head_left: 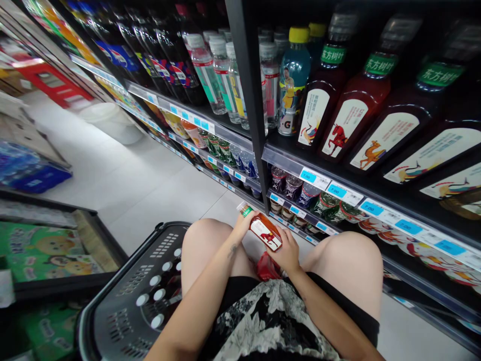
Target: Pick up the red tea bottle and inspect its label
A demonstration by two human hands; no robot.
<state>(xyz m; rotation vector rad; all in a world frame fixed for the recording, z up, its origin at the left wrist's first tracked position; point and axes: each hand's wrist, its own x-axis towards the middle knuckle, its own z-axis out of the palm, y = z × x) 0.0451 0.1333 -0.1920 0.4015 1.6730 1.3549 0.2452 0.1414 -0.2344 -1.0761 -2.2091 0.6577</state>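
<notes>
I am squatting in a shop aisle facing a drinks shelf. Both hands hold a small bottle of red tea (pixel 264 230) with a white label and green neck band, tilted between my knees. My left hand (pixel 242 226) is closed round its cap end. My right hand (pixel 287 253) grips its base from below. Under my right hand, just below the bottle, shows a second red item (pixel 267 267) that I cannot make out. A dark shopping basket (pixel 124 321) with several white bottle caps inside stands by my left knee.
The shelving unit's black upright post (pixel 250 100) rises ahead. Large red tea bottles (pixel 361 105) fill the upper right shelf, clear water bottles (pixel 221 75) and cola the left. Blue price tags (pixel 338 190) line the shelf edges. A low display (pixel 41 250) stands at left on pale floor tiles.
</notes>
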